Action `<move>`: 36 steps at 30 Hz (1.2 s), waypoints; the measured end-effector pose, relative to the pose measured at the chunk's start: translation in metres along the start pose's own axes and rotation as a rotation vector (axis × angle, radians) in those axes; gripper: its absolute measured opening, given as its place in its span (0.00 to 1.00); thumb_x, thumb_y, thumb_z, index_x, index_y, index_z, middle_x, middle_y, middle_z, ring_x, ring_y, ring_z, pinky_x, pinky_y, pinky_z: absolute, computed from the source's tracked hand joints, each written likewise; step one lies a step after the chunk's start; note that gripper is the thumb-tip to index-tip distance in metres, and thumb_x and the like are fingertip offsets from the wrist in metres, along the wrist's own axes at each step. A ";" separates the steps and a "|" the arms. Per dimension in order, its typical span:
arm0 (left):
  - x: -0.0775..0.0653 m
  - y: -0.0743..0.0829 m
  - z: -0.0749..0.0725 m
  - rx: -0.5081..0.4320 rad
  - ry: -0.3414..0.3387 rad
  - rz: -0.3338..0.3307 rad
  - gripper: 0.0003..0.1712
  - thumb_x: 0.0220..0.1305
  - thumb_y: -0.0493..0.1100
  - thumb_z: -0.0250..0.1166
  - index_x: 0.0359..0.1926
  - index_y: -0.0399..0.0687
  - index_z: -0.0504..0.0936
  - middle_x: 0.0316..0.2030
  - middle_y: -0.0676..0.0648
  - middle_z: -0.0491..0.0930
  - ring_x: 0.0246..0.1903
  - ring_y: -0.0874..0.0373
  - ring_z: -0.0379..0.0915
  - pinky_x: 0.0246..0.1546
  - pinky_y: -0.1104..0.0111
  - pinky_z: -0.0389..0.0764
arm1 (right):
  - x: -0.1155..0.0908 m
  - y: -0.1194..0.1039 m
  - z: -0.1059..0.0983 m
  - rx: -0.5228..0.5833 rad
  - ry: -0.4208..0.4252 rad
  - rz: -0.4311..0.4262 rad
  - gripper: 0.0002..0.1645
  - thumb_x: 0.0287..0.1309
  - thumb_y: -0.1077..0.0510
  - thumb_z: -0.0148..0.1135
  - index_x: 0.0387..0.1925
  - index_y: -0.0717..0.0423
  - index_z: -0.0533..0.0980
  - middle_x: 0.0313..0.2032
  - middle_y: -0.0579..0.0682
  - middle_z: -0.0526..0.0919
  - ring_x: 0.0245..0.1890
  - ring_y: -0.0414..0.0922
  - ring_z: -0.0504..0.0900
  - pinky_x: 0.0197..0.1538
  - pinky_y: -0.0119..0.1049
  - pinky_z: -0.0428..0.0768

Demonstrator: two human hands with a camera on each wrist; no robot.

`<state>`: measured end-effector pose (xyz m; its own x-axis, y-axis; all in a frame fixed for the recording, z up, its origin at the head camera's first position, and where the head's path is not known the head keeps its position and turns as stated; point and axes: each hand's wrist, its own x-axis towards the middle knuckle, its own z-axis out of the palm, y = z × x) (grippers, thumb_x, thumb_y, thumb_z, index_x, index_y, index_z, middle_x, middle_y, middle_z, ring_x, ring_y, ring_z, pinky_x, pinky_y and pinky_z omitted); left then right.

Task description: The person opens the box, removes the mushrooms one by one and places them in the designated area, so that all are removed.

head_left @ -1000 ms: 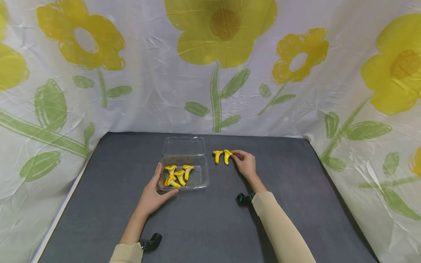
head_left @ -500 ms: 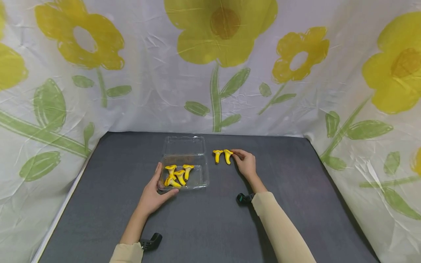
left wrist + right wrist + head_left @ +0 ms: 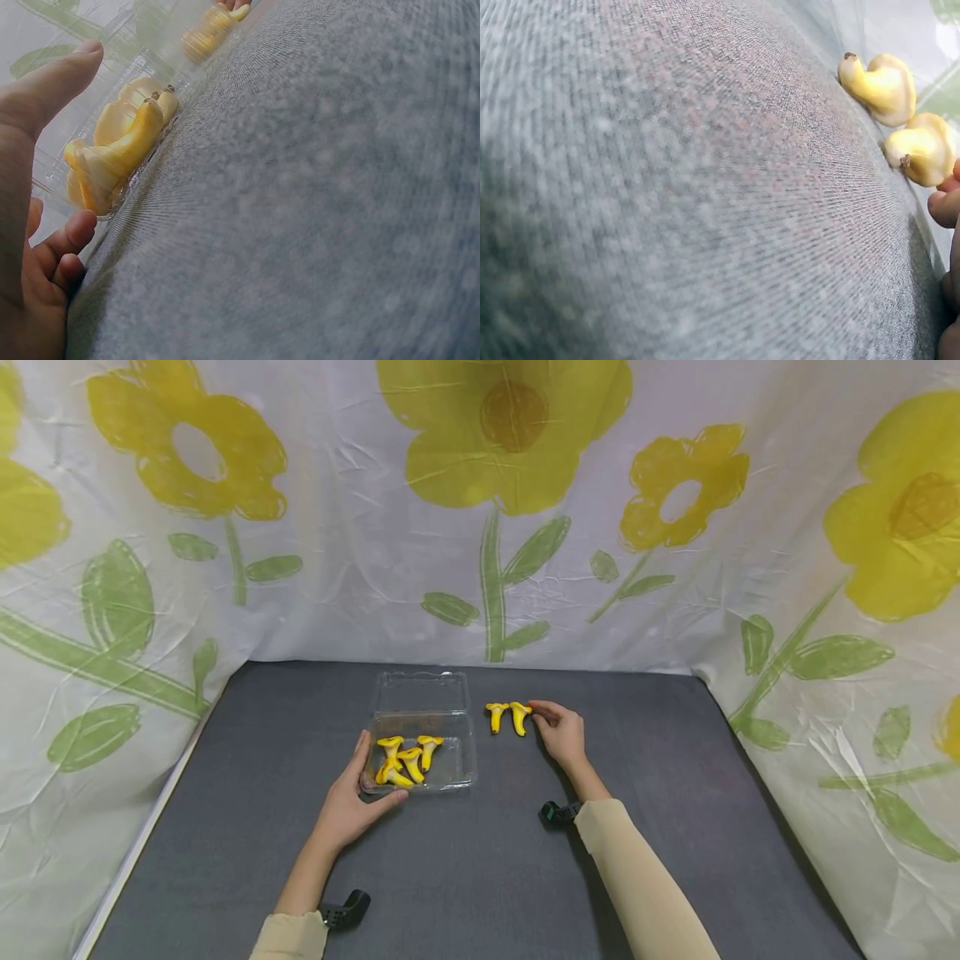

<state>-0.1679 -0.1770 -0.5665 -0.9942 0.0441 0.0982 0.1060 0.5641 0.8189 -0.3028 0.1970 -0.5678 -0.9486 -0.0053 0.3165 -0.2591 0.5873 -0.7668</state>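
Observation:
An open clear plastic clamshell box [image 3: 459,772] lies on the dark table, several yellow chanterelle mushrooms [image 3: 410,763] in its left half. My left hand [image 3: 347,806] grips the box's front left corner, thumb along the front and fingers on the left side. In the left wrist view, the thumb [image 3: 64,79] reaches past the box wall near the mushrooms. Right of the box, two more chanterelles stand side by side. My right hand [image 3: 562,735] pinches the cap edge of the right chanterelle [image 3: 519,718]; the left one [image 3: 495,717] stands beside it, untouched.
The box's lid [image 3: 420,693] lies folded back toward the rear of the table [image 3: 480,877]. A white curtain [image 3: 337,568] printed with yellow flowers surrounds the back and sides. Both wrists carry a black camera band [image 3: 345,912].
The right chanterelle and the right hand have shifted very slightly to the right. The left hand and the box stay in place.

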 end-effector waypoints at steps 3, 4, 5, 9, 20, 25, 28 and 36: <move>0.000 -0.001 0.000 -0.006 -0.001 0.001 0.70 0.59 0.58 0.81 0.87 0.52 0.42 0.86 0.45 0.42 0.35 0.57 0.64 0.40 0.66 0.70 | 0.000 0.001 0.000 -0.008 0.001 0.002 0.14 0.70 0.65 0.69 0.55 0.57 0.88 0.52 0.55 0.91 0.54 0.51 0.89 0.48 0.42 0.83; 0.000 -0.001 0.000 -0.007 -0.001 0.003 0.70 0.59 0.58 0.81 0.87 0.52 0.42 0.86 0.46 0.42 0.35 0.57 0.64 0.40 0.66 0.70 | 0.000 0.002 0.000 -0.010 0.002 0.000 0.14 0.70 0.65 0.69 0.55 0.57 0.88 0.52 0.55 0.91 0.52 0.50 0.90 0.45 0.38 0.82; 0.000 -0.002 0.000 -0.010 -0.001 0.004 0.70 0.59 0.58 0.81 0.87 0.53 0.42 0.86 0.46 0.42 0.35 0.57 0.64 0.40 0.66 0.70 | 0.000 0.002 0.000 -0.014 0.005 -0.004 0.14 0.70 0.65 0.69 0.55 0.56 0.88 0.52 0.54 0.91 0.49 0.49 0.91 0.41 0.35 0.79; 0.000 -0.003 0.001 -0.015 0.003 0.011 0.70 0.59 0.57 0.81 0.87 0.53 0.42 0.86 0.46 0.42 0.34 0.58 0.64 0.40 0.66 0.70 | 0.000 0.003 0.000 -0.009 0.014 -0.012 0.14 0.69 0.65 0.70 0.54 0.56 0.89 0.51 0.55 0.91 0.28 0.43 0.81 0.29 0.29 0.65; -0.001 -0.003 0.001 -0.020 0.007 0.011 0.70 0.59 0.57 0.82 0.87 0.53 0.42 0.86 0.44 0.42 0.34 0.58 0.64 0.40 0.66 0.70 | -0.003 -0.001 -0.007 0.081 -0.014 0.002 0.16 0.68 0.65 0.71 0.56 0.58 0.88 0.53 0.55 0.91 0.23 0.34 0.74 0.25 0.29 0.60; -0.001 -0.002 0.001 -0.025 0.008 0.013 0.70 0.58 0.57 0.82 0.87 0.53 0.42 0.86 0.44 0.42 0.33 0.58 0.64 0.39 0.66 0.70 | -0.002 -0.004 -0.012 0.123 -0.027 0.012 0.18 0.67 0.66 0.72 0.57 0.58 0.87 0.55 0.56 0.90 0.26 0.26 0.77 0.25 0.27 0.62; -0.001 -0.003 0.001 -0.028 0.013 0.024 0.70 0.58 0.56 0.82 0.87 0.52 0.43 0.86 0.43 0.43 0.33 0.59 0.63 0.38 0.67 0.69 | 0.000 -0.009 -0.014 0.146 -0.021 -0.008 0.19 0.67 0.65 0.72 0.58 0.59 0.86 0.56 0.58 0.89 0.15 0.23 0.64 0.21 0.26 0.61; -0.002 -0.002 0.000 -0.043 0.005 0.015 0.70 0.59 0.56 0.82 0.87 0.53 0.43 0.86 0.45 0.43 0.27 0.60 0.60 0.32 0.69 0.68 | 0.004 -0.032 -0.017 0.208 -0.032 -0.064 0.20 0.68 0.62 0.72 0.60 0.60 0.85 0.57 0.59 0.88 0.07 0.31 0.50 0.17 0.28 0.58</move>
<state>-0.1665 -0.1786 -0.5685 -0.9924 0.0486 0.1133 0.1218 0.5275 0.8408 -0.2953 0.1918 -0.5323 -0.9334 -0.0645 0.3531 -0.3478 0.4054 -0.8454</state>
